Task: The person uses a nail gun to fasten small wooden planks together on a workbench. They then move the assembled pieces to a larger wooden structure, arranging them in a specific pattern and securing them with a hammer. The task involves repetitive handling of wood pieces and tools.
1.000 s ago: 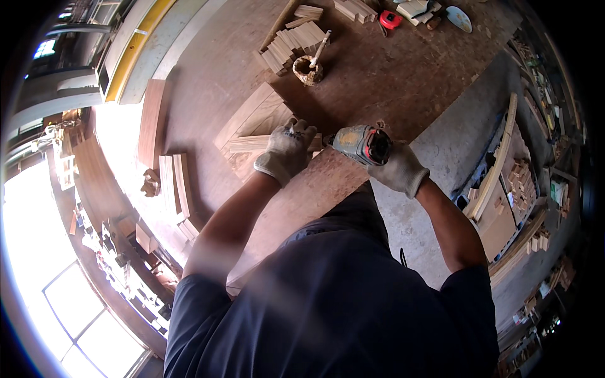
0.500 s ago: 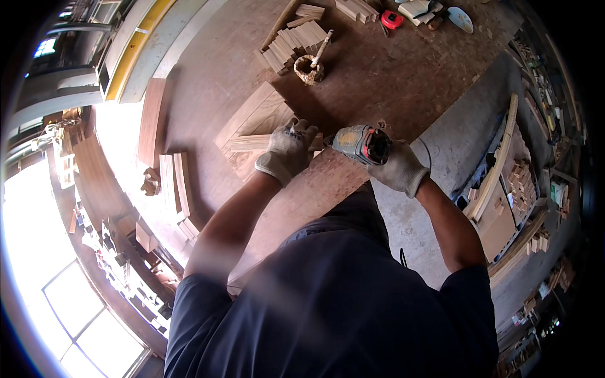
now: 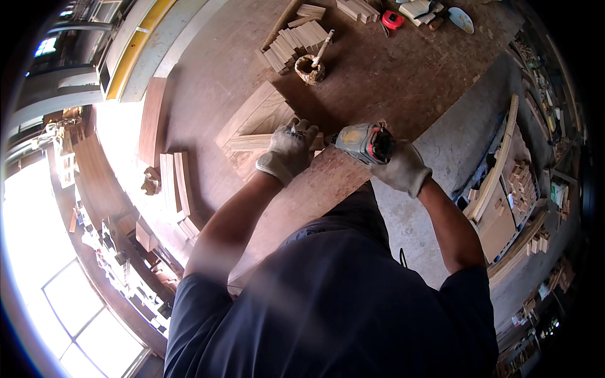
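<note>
"What have your hands got?"

"My left hand (image 3: 288, 150) is curled closed over the wooden strip (image 3: 249, 143), just in from the near edge of the table (image 3: 391, 82). My right hand (image 3: 401, 169) wraps the power tool (image 3: 355, 141), by that edge."

"Tool touching wood?"

"Can't tell; its nose is beside the strip's end."

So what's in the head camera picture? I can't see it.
A white-gloved right hand grips a grey and red power tool; the white-gloved left hand curls over a narrow brown wooden strip, above a flat brown worktable.
</note>
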`<state>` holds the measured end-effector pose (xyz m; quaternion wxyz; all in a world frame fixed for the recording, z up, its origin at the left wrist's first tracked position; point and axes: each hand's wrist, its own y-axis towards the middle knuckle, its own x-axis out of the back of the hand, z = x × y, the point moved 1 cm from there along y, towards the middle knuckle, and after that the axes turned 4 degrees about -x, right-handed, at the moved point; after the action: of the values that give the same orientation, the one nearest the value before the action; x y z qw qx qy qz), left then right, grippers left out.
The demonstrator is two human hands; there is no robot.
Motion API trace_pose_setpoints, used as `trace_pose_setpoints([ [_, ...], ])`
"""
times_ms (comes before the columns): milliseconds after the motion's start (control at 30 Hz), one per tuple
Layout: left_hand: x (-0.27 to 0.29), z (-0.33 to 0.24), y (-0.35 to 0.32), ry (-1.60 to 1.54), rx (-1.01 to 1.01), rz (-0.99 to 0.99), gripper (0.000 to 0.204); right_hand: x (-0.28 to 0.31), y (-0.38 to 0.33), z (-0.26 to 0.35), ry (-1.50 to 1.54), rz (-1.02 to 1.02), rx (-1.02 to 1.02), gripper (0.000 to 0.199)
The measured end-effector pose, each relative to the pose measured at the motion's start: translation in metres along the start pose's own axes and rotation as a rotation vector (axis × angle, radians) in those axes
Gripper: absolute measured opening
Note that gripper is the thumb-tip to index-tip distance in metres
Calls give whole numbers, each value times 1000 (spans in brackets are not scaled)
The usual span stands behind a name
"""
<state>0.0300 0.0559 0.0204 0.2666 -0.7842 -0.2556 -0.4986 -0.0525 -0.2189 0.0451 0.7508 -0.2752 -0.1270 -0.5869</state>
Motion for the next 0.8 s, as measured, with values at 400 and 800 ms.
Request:
trace_pose_setpoints([
  [400,15,-5,-9,-81,45,14,60,30,-6,36,210,-21,-115,22],
  [800,-22,-29,22,-221,260,-66,21,39,62,113,-17,114,-222,18],
])
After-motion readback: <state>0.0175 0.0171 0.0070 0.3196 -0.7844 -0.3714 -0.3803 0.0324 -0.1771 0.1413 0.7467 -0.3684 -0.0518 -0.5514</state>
